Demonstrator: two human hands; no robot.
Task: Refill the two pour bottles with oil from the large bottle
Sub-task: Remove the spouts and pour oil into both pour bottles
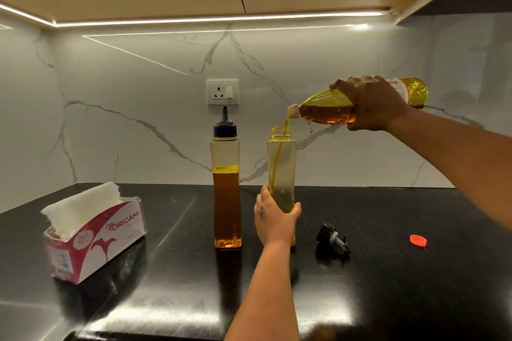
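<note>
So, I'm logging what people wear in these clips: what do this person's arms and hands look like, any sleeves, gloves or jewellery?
Both forearms are bare as far as the view shows: no sleeves, gloves, watch or bracelet in sight. The left hand has a small dark smudge or mark on its back, near the thumb side. The right hand shows no marking, and no rings can be made out on the fingers of either hand.

Right hand (pixel 371 104) grips the large oil bottle (pixel 327 112), tilted mouth-down; a thin oil stream enters the open pour bottle (pixel 282 163), gripped low by the left hand (pixel 273 216). The capped pour bottle (pixel 226 191) stands just left, over half full. Black spout cap (pixel 332 238) and red cap (pixel 417 240) lie on the dark counter (pixel 166 271).
</note>
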